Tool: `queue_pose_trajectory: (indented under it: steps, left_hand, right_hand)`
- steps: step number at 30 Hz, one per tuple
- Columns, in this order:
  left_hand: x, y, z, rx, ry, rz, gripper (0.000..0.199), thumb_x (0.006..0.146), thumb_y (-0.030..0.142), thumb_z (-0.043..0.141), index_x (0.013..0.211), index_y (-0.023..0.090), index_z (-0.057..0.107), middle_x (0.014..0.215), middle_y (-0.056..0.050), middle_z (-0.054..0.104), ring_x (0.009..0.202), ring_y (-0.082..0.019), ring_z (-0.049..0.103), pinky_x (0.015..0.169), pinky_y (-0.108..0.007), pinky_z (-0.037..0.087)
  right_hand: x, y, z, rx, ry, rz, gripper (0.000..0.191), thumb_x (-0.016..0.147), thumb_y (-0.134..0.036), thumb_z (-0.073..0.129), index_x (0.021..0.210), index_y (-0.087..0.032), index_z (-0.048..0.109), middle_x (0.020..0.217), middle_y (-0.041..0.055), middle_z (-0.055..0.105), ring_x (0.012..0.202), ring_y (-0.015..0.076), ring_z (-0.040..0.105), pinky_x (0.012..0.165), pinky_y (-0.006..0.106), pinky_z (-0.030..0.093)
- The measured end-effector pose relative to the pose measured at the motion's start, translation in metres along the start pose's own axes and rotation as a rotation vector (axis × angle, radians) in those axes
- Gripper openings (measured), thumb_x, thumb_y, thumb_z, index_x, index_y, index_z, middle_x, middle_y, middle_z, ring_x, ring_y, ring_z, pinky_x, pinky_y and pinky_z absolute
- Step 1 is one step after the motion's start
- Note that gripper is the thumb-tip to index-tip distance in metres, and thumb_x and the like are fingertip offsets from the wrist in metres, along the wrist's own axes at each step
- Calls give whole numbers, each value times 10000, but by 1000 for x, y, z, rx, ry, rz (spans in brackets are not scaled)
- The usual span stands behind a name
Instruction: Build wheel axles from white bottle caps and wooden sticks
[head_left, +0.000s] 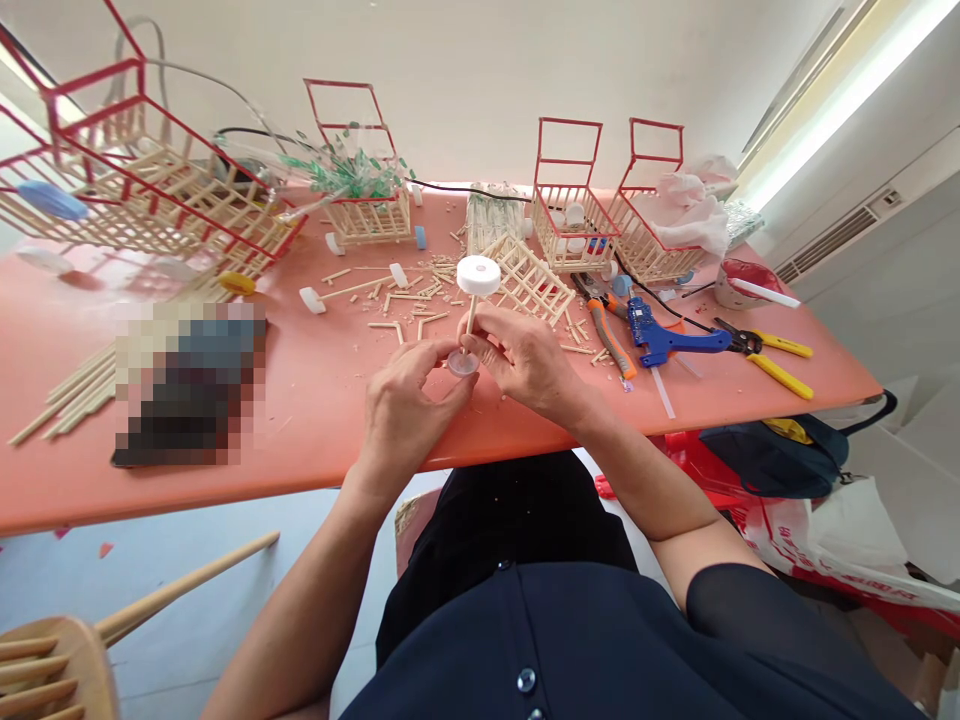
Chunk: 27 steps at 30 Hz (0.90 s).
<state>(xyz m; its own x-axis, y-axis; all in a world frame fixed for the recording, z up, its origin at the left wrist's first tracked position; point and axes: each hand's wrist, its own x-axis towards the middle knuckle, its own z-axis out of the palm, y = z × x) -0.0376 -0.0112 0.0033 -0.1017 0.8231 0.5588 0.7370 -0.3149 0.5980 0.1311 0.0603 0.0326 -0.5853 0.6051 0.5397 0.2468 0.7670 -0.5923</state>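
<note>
My left hand (405,400) grips a translucent bottle cap (463,364) by its rim, thumb and fingers on either side. My right hand (529,365) pinches a thin wooden stick (471,318) that stands upright, its lower end at that cap. A white bottle cap (478,272) sits on the stick's top end. Whether the lower cap is fixed to the stick, I cannot tell. Just beyond my hands, short stick pieces (418,326) and a wooden lattice panel (529,278) lie on the orange table (315,440).
Small stick carts (367,218) with red handles line the back. A blue glue gun (651,335), orange-handled pliers (611,335) and yellow-handled wire strippers (784,362) lie at right. Farther left are a stick axle with white caps (356,290), long sticks (86,385) and a pixelated dark object (191,400).
</note>
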Motion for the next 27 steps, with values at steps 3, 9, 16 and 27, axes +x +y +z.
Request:
queue_pose_trajectory:
  steps: [3, 9, 16, 27]
  left_hand:
    - [0, -1, 0, 2, -4, 14, 172, 896, 267, 670, 1036, 244, 768, 955, -27, 809, 877, -210, 747, 867, -330, 585]
    - [0, 1, -1, -11, 12, 8, 185, 921, 279, 678, 1073, 237, 777, 1000, -34, 827, 898, -204, 762, 882, -325, 595]
    - [-1, 4, -4, -78, 12, -88, 401, 920, 335, 769, 1309, 249, 719, 1177, -42, 833, 976, -204, 794, 900, -327, 605]
    - [-2, 1, -2, -177, 38, -124, 366, 887, 353, 808, 1230, 244, 738, 1121, -21, 838, 948, -201, 794, 889, -336, 601]
  right_hand:
    - [0, -1, 0, 4, -5, -3, 212, 1096, -266, 484, 898, -218, 541, 855, 6, 599, 792, 145, 556, 773, 266, 433]
    - [1, 0, 0, 21, 22, -9, 235, 1097, -288, 505, 881, -210, 556, 834, -4, 595, 765, 131, 538, 747, 253, 418]
    - [1, 0, -1, 35, 60, -18, 209, 1101, -287, 522, 914, -207, 570, 835, -18, 598, 721, 107, 514, 706, 234, 402]
    - [2, 0, 0, 20, 91, 20, 244, 1107, -324, 523, 895, -208, 558, 841, -15, 583, 725, 113, 495, 730, 241, 416]
